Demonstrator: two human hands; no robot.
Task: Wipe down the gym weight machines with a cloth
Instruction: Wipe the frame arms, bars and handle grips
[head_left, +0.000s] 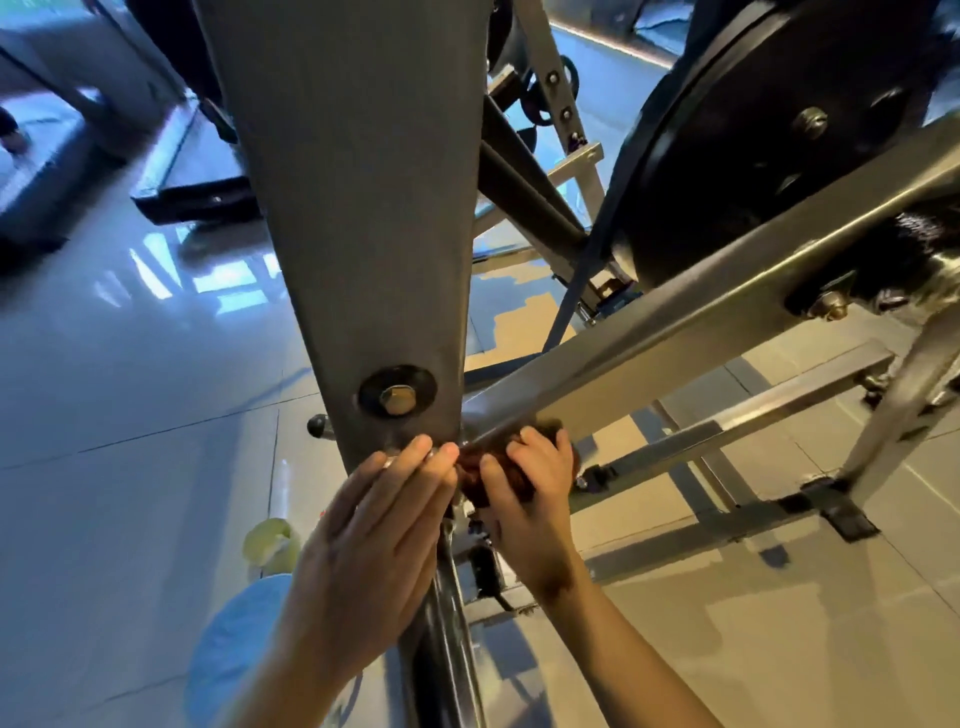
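A grey metal upright (358, 208) of the weight machine fills the middle of the view, with a bolt and black washer (397, 397) near its lower end. A grey crossbar (675, 322) slants up to the right from that joint. My right hand (530, 499) grips a dark reddish-brown cloth (491, 475) bunched against the underside of the crossbar at the joint. My left hand (374, 545) rests with straight fingers against the bottom of the upright, fingertips beside the cloth. Most of the cloth is hidden under my right fingers.
A large black wheel (769, 130) hangs at upper right. Lower frame bars (727, 426) and a floor foot (841, 514) lie to the right. A yellow-green object (270, 543) and a light blue one (234, 649) sit low at left. Glossy tiled floor (130, 389) spreads left.
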